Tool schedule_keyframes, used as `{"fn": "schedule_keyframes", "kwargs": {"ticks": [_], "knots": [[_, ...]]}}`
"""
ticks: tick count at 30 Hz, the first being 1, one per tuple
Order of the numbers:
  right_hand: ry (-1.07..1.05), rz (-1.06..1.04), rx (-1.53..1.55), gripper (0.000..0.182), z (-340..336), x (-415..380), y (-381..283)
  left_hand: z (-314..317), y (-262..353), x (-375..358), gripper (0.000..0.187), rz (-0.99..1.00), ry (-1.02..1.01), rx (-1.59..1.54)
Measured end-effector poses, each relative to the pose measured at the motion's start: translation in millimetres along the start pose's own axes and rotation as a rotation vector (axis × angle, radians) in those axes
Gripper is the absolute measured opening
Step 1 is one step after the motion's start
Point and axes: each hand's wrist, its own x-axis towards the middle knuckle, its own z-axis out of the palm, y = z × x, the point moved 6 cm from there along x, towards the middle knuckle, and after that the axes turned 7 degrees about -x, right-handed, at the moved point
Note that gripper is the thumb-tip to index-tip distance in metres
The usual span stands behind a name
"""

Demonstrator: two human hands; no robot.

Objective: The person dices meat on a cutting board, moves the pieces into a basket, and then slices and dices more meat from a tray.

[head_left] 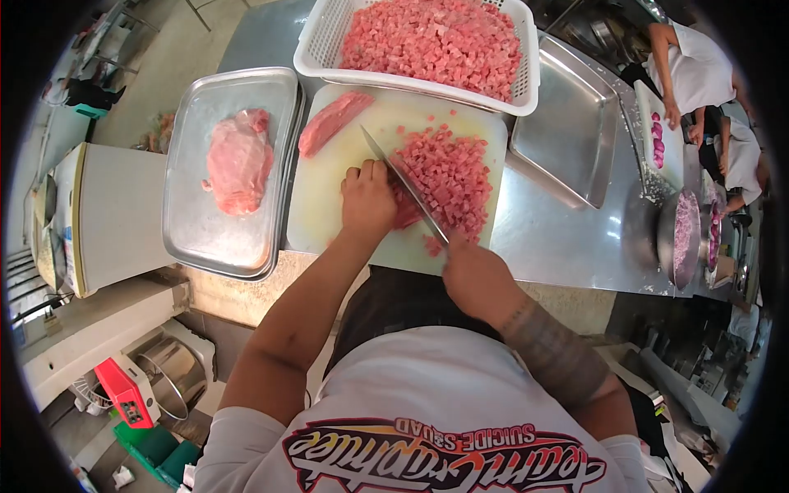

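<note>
My right hand [477, 275] is wrapped round the handle of a long knife [419, 195], whose blade slants up and left over the white cutting board [316, 218]. Beside the blade my left hand [367, 197], fingers curled, presses on a piece of meat [406, 213] partly hidden under the hand and knife. Diced pink meat [452, 177] is heaped right of the blade. A long uncut meat strip [335, 123] lies at the board's upper left.
A metal tray [185, 189] at left holds a large meat slab [238, 160]. A white basket [316, 45] of diced meat stands behind the board. An empty metal pan [567, 123] is at right. Co-workers [699, 66] handle purple onions [657, 140] at far right.
</note>
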Motion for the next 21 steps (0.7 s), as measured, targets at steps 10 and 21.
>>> {"fn": "schedule_keyframes", "kwargs": {"ticks": [10, 21], "knots": [[0.042, 0.074, 0.002, 0.025, 4, 26, 11, -5, -9, -3, 0.016, 0.008, 0.102, -0.08], [-0.017, 0.009, -0.048, 0.027, -3, -24, -4, 0, -3, -5, 0.017, -0.007, 0.087, 0.034]]}}
